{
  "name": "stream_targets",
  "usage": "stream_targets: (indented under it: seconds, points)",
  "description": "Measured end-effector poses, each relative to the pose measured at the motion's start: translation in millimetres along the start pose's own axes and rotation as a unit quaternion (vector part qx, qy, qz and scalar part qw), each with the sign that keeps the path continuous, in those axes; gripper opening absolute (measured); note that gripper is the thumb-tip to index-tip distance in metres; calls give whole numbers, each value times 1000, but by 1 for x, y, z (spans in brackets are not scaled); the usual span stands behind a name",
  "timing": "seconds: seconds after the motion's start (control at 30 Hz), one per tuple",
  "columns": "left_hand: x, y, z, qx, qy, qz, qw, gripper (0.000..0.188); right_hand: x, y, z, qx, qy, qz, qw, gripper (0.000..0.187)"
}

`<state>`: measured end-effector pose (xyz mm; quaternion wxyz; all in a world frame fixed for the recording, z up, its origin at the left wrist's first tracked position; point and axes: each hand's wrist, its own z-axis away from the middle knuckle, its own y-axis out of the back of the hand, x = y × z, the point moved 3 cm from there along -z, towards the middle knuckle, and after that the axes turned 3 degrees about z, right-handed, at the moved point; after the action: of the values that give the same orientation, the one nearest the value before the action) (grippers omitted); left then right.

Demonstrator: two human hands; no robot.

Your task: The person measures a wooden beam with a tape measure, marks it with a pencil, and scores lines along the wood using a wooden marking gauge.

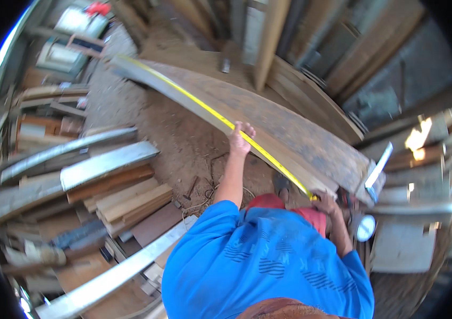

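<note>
Stacked boards (133, 202) lie to your left, then the yellow measuring tape (204, 108) runs along the near side of the long beam (276, 117). Midway, your left hand (240, 141) bends its fingers over it, pinching or not I cannot tell; your right hand (328, 204) curls its fingers around the near end.

Log | timber (290, 130): long, brown, mottled, lying diagonally | measuring tape (274, 159): yellow; I see it extended along timber's left long edge
</note>
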<state>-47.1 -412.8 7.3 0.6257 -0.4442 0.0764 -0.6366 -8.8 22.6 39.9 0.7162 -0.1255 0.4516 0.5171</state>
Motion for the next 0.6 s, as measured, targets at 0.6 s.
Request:
stream_targets:
  seconds: [0.6]
  points:
    - [-116, 42, 100, -62, 164, -230, 957, 20, -46, -17, -46, -13, -15, 29, 999, 38]
